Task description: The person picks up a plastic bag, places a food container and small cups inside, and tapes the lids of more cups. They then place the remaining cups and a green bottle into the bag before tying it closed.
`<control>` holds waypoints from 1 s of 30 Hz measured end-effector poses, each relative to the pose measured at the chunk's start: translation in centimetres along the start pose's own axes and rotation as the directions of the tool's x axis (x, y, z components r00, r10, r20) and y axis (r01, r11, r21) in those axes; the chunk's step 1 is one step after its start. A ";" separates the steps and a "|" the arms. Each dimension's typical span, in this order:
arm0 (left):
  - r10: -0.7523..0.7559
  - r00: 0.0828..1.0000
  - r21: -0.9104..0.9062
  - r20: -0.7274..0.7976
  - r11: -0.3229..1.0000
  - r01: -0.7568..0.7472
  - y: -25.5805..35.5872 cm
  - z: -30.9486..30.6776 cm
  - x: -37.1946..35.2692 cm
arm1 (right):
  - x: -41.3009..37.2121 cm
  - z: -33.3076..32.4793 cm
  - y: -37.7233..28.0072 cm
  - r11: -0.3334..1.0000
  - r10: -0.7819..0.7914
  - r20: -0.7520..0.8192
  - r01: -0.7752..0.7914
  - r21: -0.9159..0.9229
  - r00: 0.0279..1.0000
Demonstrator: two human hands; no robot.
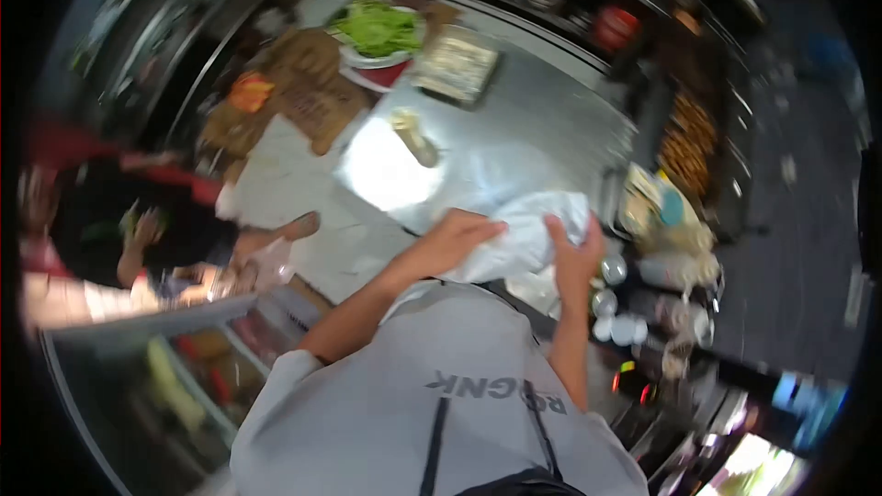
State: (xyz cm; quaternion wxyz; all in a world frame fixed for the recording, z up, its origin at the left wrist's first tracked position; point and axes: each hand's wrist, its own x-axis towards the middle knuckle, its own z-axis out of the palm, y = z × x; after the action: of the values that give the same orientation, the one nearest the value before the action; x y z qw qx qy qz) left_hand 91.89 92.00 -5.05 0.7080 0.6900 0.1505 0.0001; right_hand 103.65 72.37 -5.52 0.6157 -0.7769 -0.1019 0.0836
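A crumpled white bag or cloth [524, 237] is stretched between my two hands, just in front of my body at the near edge of a metal table [542, 119]. Blur keeps me from telling which of the two it is. My left hand [462, 241] grips its left side, thumb and fingers closed on the material. On the right side, my right hand [576, 243] pinches it between thumb and fingers. A pale squeeze bottle [413, 138] is on the tabletop beyond my left hand. Farther back lies a rectangular tray [457, 64] with pale contents.
A bowl of lettuce [377, 29] stands at the back left near cardboard [317, 101]. Several bottles [675, 271] crowd the right side, near a tray of browned food [687, 147]. Another person [119, 220] is at left, above a container with compartments [175, 386]; a second person [675, 41] is at back right.
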 end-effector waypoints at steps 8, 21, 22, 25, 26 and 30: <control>0.103 0.980 0.188 -0.170 0.980 -0.071 -1.1 -1.6 -3.3 | 0.1 1.9 0.3 0.985 -0.057 0.349 -0.006 0.175 0.935; -0.392 0.412 -0.241 -0.823 0.897 0.372 -13.6 -4.3 -25.5 | -0.4 21.6 -16.5 0.756 -0.654 0.599 0.417 0.504 0.462; -0.383 0.367 -0.287 -0.848 0.913 0.291 -17.1 -4.7 -27.4 | -1.9 23.8 -18.9 0.694 -0.719 0.599 0.407 0.593 0.353; -0.539 0.174 -0.468 -0.824 0.821 0.326 -23.3 -6.7 -31.7 | -5.7 30.7 -23.6 0.542 -0.840 0.470 0.480 0.690 0.273; -0.570 0.161 -0.519 -0.806 0.810 0.273 -26.9 -7.5 -33.1 | -6.8 32.7 -24.7 0.542 -0.840 0.457 0.469 0.697 0.293; -0.598 0.046 -0.589 -0.800 0.798 0.129 -34.3 -10.4 -37.6 | -8.2 38.7 -26.6 0.451 -0.875 0.430 0.697 0.558 0.222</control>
State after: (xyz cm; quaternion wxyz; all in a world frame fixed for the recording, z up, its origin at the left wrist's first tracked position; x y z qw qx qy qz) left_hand 46.69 92.66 -30.58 0.5253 0.3139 0.7377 0.2851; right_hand 84.36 112.48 11.64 0.5774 -0.4414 -0.6855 0.0434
